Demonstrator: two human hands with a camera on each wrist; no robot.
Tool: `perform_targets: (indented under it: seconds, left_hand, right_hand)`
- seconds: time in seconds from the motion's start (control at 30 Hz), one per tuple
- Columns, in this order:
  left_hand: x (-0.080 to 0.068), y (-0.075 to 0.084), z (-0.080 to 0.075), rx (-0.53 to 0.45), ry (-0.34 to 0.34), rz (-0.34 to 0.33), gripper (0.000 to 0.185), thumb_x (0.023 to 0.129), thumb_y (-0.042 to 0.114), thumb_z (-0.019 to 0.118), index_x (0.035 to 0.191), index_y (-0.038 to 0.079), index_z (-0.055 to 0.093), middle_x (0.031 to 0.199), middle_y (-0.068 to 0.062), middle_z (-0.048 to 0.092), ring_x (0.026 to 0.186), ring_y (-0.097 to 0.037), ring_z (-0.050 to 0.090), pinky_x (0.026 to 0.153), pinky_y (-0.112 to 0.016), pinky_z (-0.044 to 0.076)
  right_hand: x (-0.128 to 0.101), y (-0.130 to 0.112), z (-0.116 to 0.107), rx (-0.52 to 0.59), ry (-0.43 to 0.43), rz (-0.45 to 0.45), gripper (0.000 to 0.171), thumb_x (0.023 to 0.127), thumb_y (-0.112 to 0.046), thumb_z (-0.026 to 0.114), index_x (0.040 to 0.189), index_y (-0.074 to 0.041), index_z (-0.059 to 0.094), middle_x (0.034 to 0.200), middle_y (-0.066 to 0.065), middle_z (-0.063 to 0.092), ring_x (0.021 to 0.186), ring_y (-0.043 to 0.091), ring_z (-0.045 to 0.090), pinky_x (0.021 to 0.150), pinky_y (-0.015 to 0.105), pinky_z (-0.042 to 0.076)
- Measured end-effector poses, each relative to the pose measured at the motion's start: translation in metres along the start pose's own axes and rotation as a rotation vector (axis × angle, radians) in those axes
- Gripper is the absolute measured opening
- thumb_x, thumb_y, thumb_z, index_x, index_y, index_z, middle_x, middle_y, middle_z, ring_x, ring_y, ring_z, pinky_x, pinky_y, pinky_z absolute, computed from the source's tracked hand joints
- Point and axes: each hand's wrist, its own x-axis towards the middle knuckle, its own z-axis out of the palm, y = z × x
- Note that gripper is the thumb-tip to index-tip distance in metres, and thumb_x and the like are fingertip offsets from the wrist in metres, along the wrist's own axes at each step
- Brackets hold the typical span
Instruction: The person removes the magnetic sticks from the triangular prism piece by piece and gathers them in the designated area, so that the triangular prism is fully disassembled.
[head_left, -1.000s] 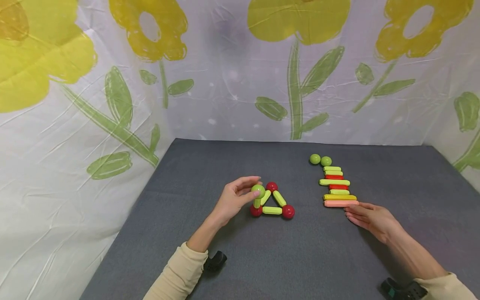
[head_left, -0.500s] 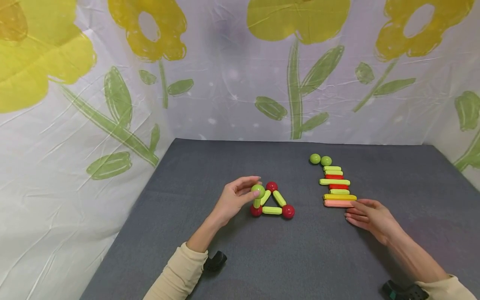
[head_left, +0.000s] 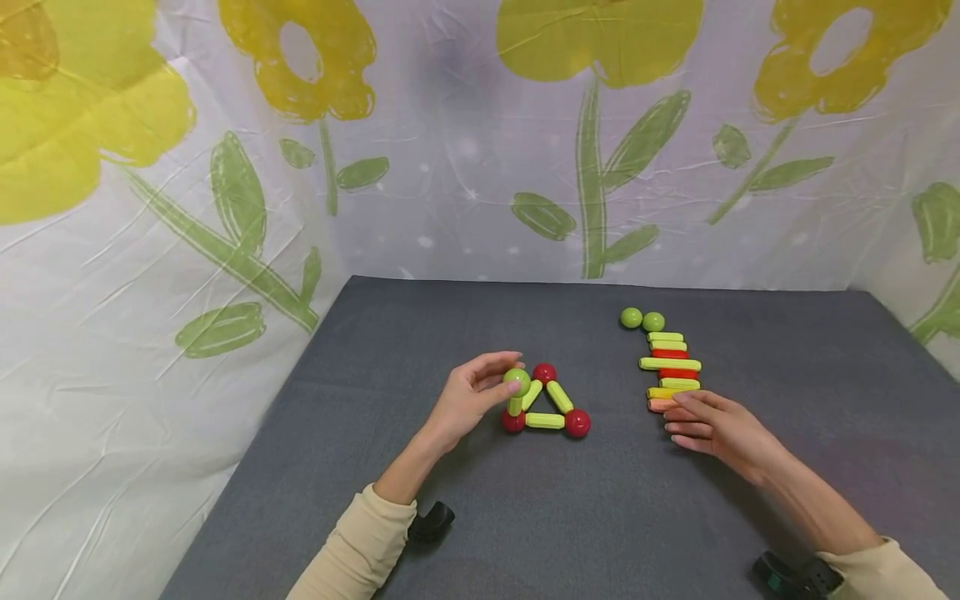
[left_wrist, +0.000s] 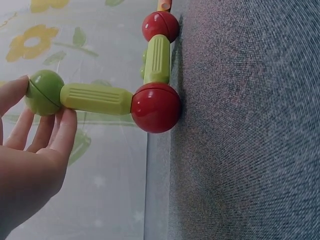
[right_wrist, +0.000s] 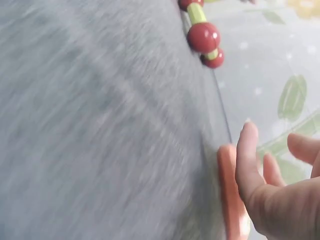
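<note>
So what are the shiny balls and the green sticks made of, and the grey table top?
The red ball and green ball look like glossy hard plastic: smooth, with soft highlights and a moulded seam. The green stick seems matte plastic, with moulded ridges along it. The grey table top looks like woven fabric or felt: a fine grainy weave, no shine.

Grey felt table (head_left: pixel 570 517) before me. Two loose green balls (head_left: pixel 641 319) at far end of stick row. White backdrop cloth (head_left: pixel 465 183) behind, printed with yellow flowers, green leaves.
</note>
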Motion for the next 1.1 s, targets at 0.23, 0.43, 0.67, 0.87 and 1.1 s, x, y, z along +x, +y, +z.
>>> perform_targets:
  seconds: [0.23,0.43,0.67,0.87,1.1]
  left_hand:
    - [-0.001,-0.002,-0.002,0.013,-0.003,-0.042,0.043,0.089,0.008,0.068,0.131,0.004,0.056,0.127,-0.012,0.058,0.117,-0.024,0.054,0.096,-0.035,0.044]
    - [0.000,-0.004,-0.005,0.006,-0.042,-0.056,0.044,0.092,0.013,0.065,0.134,0.004,0.053,0.133,-0.014,0.053,0.118,-0.023,0.053,0.096,-0.039,0.044]
    - [0.002,-0.008,-0.011,-0.085,-0.147,-0.047,0.054,0.094,0.014,0.062,0.141,0.000,0.041,0.135,-0.018,0.049,0.119,-0.028,0.051,0.095,-0.042,0.044]
    - [0.003,-0.010,-0.012,-0.032,-0.173,-0.051,0.061,0.087,0.002,0.069,0.142,0.005,0.042,0.134,-0.017,0.049,0.119,-0.029,0.050,0.092,-0.037,0.046]
    - [0.002,-0.013,-0.010,0.036,-0.125,-0.041,0.061,0.084,-0.001,0.071,0.139,0.003,0.045,0.129,-0.014,0.054,0.116,-0.028,0.052,0.092,-0.039,0.046]
  right_hand:
    - [0.014,-0.016,0.037,-0.023,-0.100,-0.013,0.051,0.099,-0.032,0.054,0.130,0.004,0.035,0.109,0.012,0.060,0.096,0.021,0.062,0.084,0.034,0.052]
    - [0.031,-0.025,0.070,-0.005,-0.189,-0.036,0.053,0.098,-0.029,0.056,0.132,0.007,0.036,0.112,0.017,0.057,0.096,0.023,0.062,0.085,0.035,0.051]
    - [0.045,-0.033,0.097,0.056,-0.212,-0.056,0.054,0.098,-0.029,0.056,0.134,0.005,0.035,0.117,0.020,0.056,0.102,0.026,0.061,0.087,0.038,0.050]
    - [0.055,-0.041,0.115,0.112,-0.231,-0.088,0.054,0.099,-0.027,0.055,0.137,0.005,0.032,0.124,0.022,0.051,0.115,0.034,0.053,0.090,0.040,0.049]
    - [0.059,-0.048,0.133,0.162,-0.279,-0.121,0.050,0.100,-0.019,0.053,0.138,0.004,0.032,0.116,0.011,0.053,0.112,0.030,0.054,0.094,0.042,0.046]
